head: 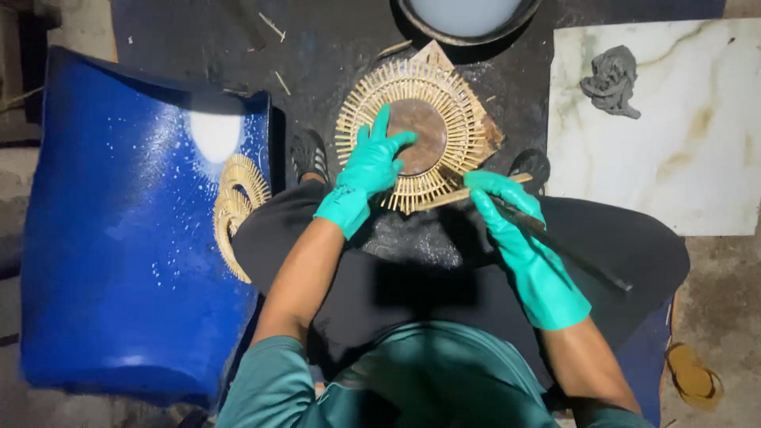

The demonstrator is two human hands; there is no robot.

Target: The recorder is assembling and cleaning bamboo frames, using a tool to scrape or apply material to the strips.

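Two hands in teal rubber gloves are working over a round woven piece made of pale bamboo slats around a dark brown centre disc (pixel 420 135), seen from the head camera looking straight down. The left hand (pixel 371 166) is lying spread and flat on the piece, its fingers (pixel 380 127) reaching onto the brown disc and pressing it down. The right hand (pixel 507 210) is closed around a long dark tool (pixel 567 246), whose handle end is running back over the person's right thigh (its working tip is too dark to make out). Just in front of that hand a single pale bamboo strip (pixel 468 192) is sticking out from the lower rim of the woven piece. The woven piece is resting on the dark floor (pixel 333 47) between the person's knees, partly over a flat brown board (pixel 485 127) that is showing at its upper right edge.

To the left, a curved blue plastic sheet (pixel 119 230) is lying beside the person's leg, with a stack of similar pale woven rings (pixel 238 206) leaning at its right edge. At the top a round dark-rimmed basin (pixel 468 20) is sitting near the woven piece. To the right a white marbled slab (pixel 674 158) is carrying a crumpled grey rag (pixel 612 81). A yellow sandal (pixel 694 380) is lying at the lower right.
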